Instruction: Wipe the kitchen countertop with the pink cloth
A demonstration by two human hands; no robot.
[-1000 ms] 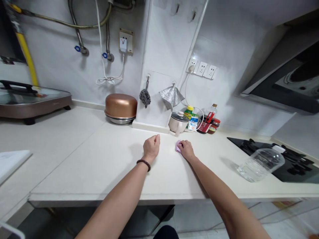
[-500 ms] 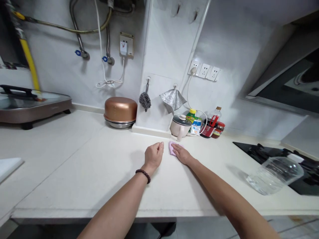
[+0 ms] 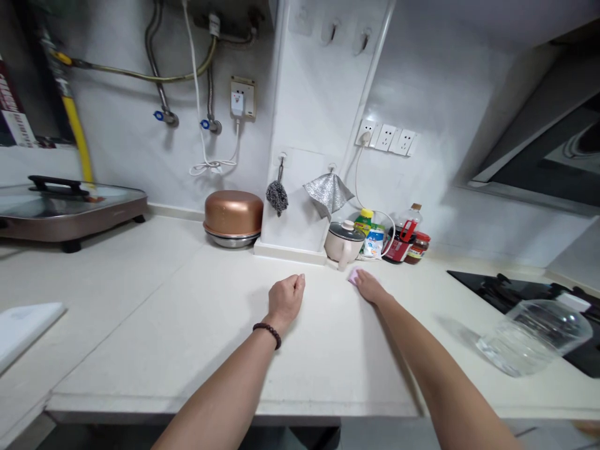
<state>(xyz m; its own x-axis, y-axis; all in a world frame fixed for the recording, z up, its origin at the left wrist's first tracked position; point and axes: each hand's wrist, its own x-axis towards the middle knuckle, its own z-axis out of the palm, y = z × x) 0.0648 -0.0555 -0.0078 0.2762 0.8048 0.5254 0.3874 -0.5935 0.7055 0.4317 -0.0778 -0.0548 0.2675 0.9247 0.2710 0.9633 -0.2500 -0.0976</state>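
Note:
My right hand [image 3: 369,286] presses a small pink cloth [image 3: 352,275] flat onto the white countertop [image 3: 187,312], just in front of a small cream pot with a lid [image 3: 344,240]. Only the cloth's far edge shows past my fingers. My left hand [image 3: 286,296] rests on the counter as a loose fist with nothing visible in it, a dark bead bracelet on its wrist, a hand's width left of the cloth.
Condiment bottles and jars [image 3: 398,237] crowd the wall behind the pot. A copper bowl [image 3: 233,215] sits upturned on a steel dish. A lidded electric pan [image 3: 65,209] stands far left. A clear plastic water jug [image 3: 534,334] lies by the black hob [image 3: 515,290].
My right hand slid the pink cloth left toward my left hand, then back right and farther toward the cream pot. The left fist stayed put. The view shifted slightly.

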